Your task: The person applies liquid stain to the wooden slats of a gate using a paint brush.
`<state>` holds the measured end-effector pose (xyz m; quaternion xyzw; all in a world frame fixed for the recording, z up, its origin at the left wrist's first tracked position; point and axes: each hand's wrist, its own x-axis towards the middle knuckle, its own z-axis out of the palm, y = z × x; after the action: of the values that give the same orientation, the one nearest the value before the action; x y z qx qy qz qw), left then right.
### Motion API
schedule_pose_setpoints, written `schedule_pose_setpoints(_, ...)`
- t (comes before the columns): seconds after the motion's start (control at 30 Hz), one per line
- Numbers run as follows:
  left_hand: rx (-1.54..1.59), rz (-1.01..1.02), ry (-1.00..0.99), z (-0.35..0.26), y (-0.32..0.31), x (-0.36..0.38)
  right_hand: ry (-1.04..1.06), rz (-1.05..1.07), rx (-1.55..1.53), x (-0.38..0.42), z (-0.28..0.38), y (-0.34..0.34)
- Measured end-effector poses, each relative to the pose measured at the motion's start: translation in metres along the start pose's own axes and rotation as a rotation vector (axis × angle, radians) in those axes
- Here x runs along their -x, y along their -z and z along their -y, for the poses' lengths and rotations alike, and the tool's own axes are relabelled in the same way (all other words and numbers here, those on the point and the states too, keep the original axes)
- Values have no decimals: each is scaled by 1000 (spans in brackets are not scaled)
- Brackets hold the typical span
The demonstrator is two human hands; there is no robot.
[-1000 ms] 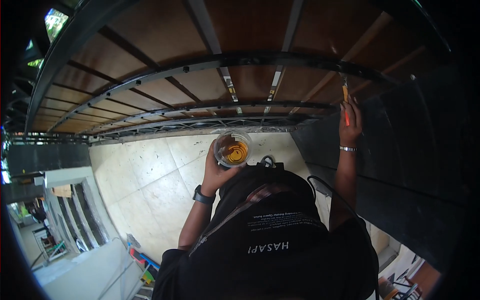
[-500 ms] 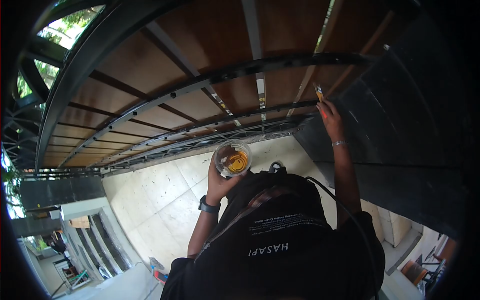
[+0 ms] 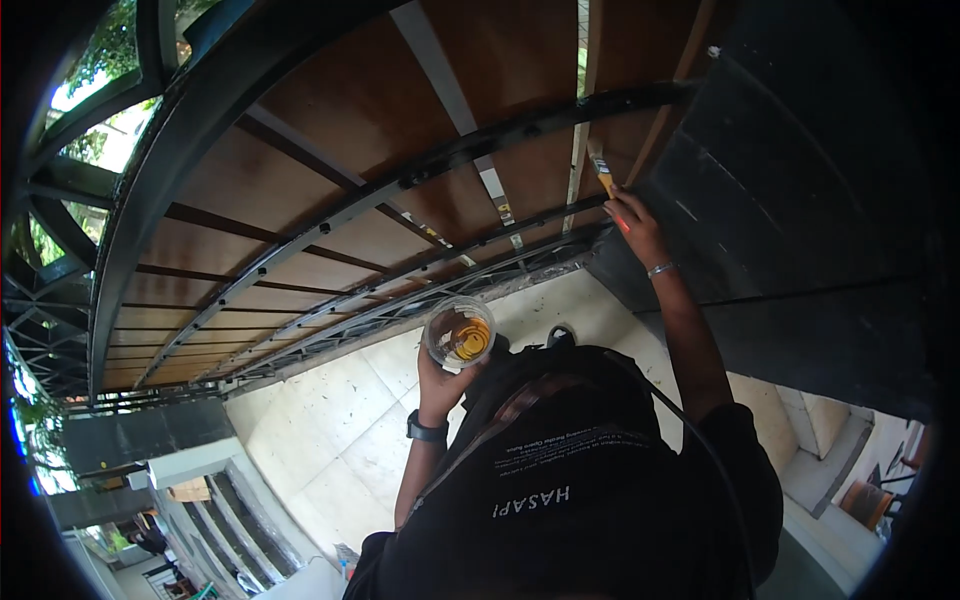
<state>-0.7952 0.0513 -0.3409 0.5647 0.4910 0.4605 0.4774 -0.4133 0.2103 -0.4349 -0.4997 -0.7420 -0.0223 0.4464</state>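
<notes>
My left hand (image 3: 440,388) is wrapped round a clear plastic cup (image 3: 434,345) in front of my body. Amber liquid (image 3: 472,340) lies in the bottom of it. My right hand (image 3: 636,225), raised and stretched forward, grips a paintbrush (image 3: 605,178) by its handle. The bristles point up at the brown wooden boards (image 3: 545,150) of a gate-like panel and are at or very near one board; contact is hard to make out. Black metal rails (image 3: 490,143) run across these boards, with narrow gaps between some of them.
A dark metal panel (image 3: 770,210) stands close beside my right arm. Pale floor tiles (image 3: 330,430) lie below, with my shoe (image 3: 562,335) on them. At the lower left are steps (image 3: 235,530). A black cable (image 3: 690,425) runs down over my shirt.
My view has turned, so the panel and both hands appear shifted. The brush in my right hand now sits beside a light gap between boards. Both hands keep their hold.
</notes>
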Motion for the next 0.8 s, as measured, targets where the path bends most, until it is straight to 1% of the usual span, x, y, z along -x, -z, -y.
schedule_pose_setpoints(0.07, -3, -5, 7, -2, -1, -2, -5, 13, 13, 14, -9, -7)
schedule_pose_setpoints(0.13, 7, 3, -2, 1, -1, -1, 26, 121, 37, 21, -13, -10)
schedule_pose_setpoints(0.17, 21, -1, -7, 2, -1, 0, 19, 112, 40, 24, -16, -10)
schedule_pose_setpoints(0.23, -6, -3, -15, -1, -4, 1, -11, 234, 25, 20, -9, -4)
schedule_pose_setpoints(0.37, -33, 5, 8, -2, -6, 1, -5, 150, 20, -23, -1, 18)
schedule_pose_setpoints(0.43, -37, 19, 26, -2, -7, -1, 196, 4, 120, -54, 13, 42)
schedule_pose_setpoints(0.57, -49, 5, -4, -7, -10, -5, 215, 34, 114, -83, 57, 100)
schedule_pose_setpoints(0.63, -53, 13, -11, -7, -10, -6, 244, -46, 99, -97, 72, 125)
schedule_pose_setpoints(0.67, -52, 10, -15, -5, -10, -6, 249, -48, 99, -106, 79, 136)
schedule_pose_setpoints(0.73, -4, 28, -2, -3, -11, -7, 333, -162, 65, -127, 94, 154)
schedule_pose_setpoints(0.8, -12, 35, -17, -3, -12, -8, 364, -174, 62, -139, 104, 159)
